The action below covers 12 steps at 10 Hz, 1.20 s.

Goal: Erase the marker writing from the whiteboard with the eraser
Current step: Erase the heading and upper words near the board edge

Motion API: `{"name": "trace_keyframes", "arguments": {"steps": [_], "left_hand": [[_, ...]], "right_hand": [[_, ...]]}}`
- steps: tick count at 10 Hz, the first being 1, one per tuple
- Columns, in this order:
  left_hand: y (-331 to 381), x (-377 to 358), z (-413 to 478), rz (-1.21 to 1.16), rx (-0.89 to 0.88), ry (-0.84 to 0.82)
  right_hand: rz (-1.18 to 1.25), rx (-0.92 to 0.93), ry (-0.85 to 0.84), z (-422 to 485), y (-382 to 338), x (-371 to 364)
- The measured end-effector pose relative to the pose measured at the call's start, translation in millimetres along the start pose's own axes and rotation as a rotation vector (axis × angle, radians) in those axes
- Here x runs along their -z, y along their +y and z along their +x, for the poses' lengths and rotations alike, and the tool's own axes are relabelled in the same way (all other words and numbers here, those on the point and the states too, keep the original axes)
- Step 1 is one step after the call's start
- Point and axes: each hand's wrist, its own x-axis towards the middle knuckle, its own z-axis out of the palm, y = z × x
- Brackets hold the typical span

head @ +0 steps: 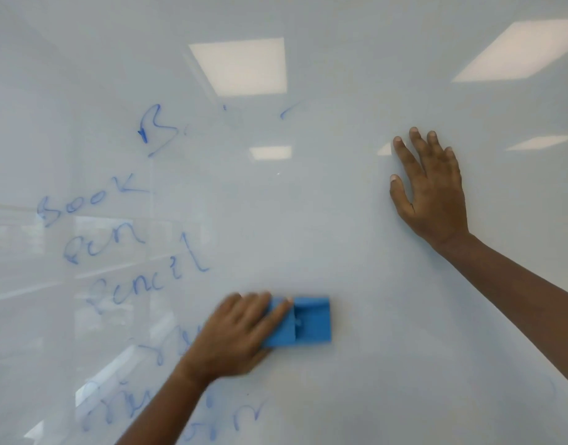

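Glossy whiteboard (340, 236), blue eraser (311, 321) lengthwise horizontal under left hand (234, 335) fingers (276, 313); right hand (433, 191) splayed flat.

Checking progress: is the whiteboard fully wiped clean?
No, blue marker writing remains on the white glossy whiteboard, left of the blue rectangular eraser.

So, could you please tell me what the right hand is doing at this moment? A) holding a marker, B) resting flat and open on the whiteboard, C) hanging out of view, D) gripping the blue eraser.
B: the right hand lies open with fingers spread on the bare whiteboard, while the left hand presses the blue eraser to the board.
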Motion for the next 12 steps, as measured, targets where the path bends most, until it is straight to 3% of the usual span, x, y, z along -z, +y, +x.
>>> {"name": "trace_keyframes", "arguments": {"steps": [2,3,4,5,6,8,10,11,12], "left_hand": [[-19,12,21,0.045,0.621,-0.017],[15,2,1,-0.002,0.586,0.021],[44,-1,-24,-0.057,0.222,-0.019],[29,-1,-20,-0.051,-0.010,-0.062],[-18,3,18,-0.028,0.219,0.032],[-126,25,104,0.015,0.826,0.056],[-176,29,113,-0.079,1.577,0.302],[-175,29,127,-0.109,1.664,0.327],[-151,21,166,-0.057,1.453,0.238]], "right_hand": [[0.001,-0.001,0.002,0,0,-1],[0.002,-0.003,0.005,-1,0,-1],[0.000,0.000,0.006,-1,-1,-1],[0.009,0.001,0.008,-1,-1,0],[0.011,0.000,0.020,-1,-2,0],[0.016,0.003,0.021,-1,-2,1],[0.015,0.001,0.028,-1,-3,1],[0.006,0.001,0.030,0,-3,0],[-0.002,-0.001,0.028,-1,-3,0]]}}
